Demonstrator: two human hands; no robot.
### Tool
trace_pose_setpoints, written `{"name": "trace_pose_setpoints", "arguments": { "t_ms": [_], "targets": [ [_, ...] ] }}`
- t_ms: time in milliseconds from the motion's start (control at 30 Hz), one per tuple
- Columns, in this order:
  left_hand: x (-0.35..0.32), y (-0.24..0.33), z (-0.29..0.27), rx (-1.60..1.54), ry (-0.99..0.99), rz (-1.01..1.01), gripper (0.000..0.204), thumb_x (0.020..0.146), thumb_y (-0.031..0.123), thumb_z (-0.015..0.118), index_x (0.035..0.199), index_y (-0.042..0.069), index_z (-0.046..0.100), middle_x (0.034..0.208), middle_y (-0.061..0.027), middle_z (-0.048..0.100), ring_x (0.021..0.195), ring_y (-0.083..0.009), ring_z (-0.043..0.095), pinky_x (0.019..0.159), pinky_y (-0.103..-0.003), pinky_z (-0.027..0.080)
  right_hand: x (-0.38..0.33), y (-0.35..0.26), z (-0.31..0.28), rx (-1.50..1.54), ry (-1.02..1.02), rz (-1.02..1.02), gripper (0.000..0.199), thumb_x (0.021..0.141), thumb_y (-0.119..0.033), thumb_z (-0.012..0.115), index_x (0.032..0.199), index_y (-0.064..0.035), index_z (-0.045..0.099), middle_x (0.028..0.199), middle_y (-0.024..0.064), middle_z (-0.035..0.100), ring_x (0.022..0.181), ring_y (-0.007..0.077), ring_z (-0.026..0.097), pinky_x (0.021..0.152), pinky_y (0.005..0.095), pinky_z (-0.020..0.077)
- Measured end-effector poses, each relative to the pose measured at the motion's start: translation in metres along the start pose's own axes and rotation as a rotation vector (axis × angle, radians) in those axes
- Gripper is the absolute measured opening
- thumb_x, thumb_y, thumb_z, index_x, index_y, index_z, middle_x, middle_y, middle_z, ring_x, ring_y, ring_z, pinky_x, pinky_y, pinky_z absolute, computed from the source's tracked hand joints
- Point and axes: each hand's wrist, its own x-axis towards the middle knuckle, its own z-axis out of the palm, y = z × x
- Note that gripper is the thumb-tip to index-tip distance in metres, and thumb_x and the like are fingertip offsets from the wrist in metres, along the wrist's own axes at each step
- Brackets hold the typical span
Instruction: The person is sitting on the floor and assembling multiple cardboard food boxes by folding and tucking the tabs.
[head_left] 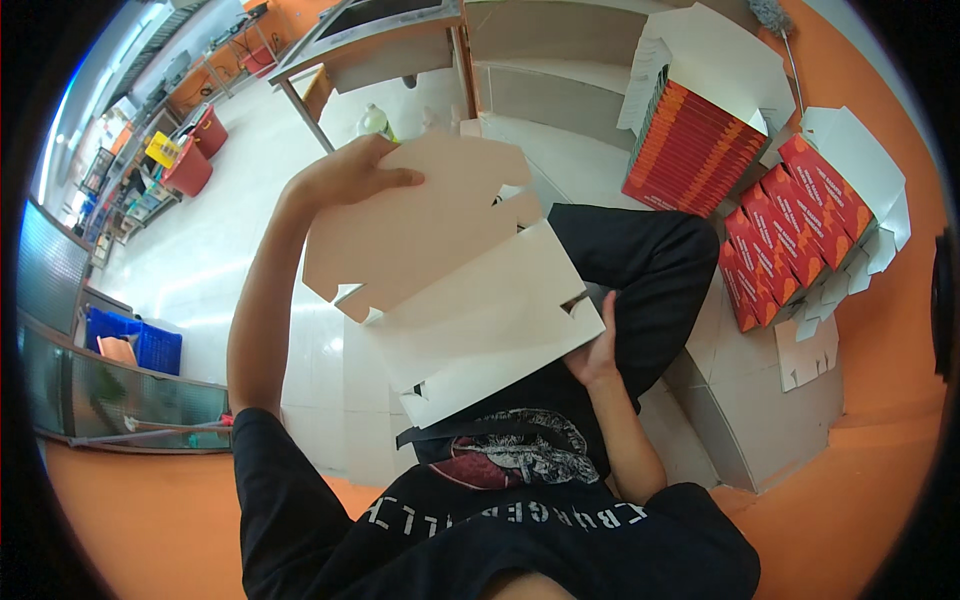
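A partly folded cardboard box lies over my lap with its pale inner side up. Its far panel looks tan in the shade and has cut corners and slots. My left hand grips that panel at its far left edge, thumb on top and the fingers hidden behind it. At the near right corner my right hand holds the box's edge, with part of the fingers tucked underneath.
To the right stand a tall stack of red-sided boxes and a second group of red boxes, white flaps raised. A metal table is ahead. Floor items include a bottle, red buckets and a blue crate.
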Motion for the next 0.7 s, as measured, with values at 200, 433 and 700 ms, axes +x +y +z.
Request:
{"name": "trace_pose_setpoints", "arguments": {
  "t_ms": [200,433,700],
  "targets": [
    [0.009,0.003,0.001,0.003,0.007,-0.003,0.039,0.080,0.032,0.062,0.099,-0.001,0.066,0.085,-0.0140,0.067,0.080,-0.0211,0.063,0.073,-0.032,0.047,-0.014,-0.015,-0.001,-0.527,0.062,0.006,0.035,0.087,-0.025,0.061,0.113,-0.0015,0.056,0.100,0.0058,0.061,0.093,0.0158,0.059,0.083,0.0263,0.0451],
    [0.030,-0.007,0.014,-0.003,-0.042,0.025,0.040,0.074,0.028,0.067,0.104,0.000,0.065,0.088,-0.0137,0.067,0.081,-0.0225,0.063,0.074,-0.033,0.047,-0.030,-0.005,0.005,-1.059,-0.011,0.047,0.029,0.083,-0.018,0.067,0.102,0.0030,0.060,0.093,0.0045,0.062,0.087,0.0116,0.056,0.081,0.0252,0.0432],
    [0.028,-0.016,0.028,-0.016,-0.087,0.049,0.041,0.070,0.020,0.072,0.105,-0.001,0.064,0.092,-0.0131,0.067,0.083,-0.0222,0.063,0.078,-0.031,0.047,-0.045,-0.041,0.024,-1.162,-0.004,0.047,0.052,0.079,-0.025,0.071,0.117,0.0046,0.053,0.100,0.0116,0.064,0.086,0.0168,0.061,0.078,0.0300,0.0478]
  ]
}}
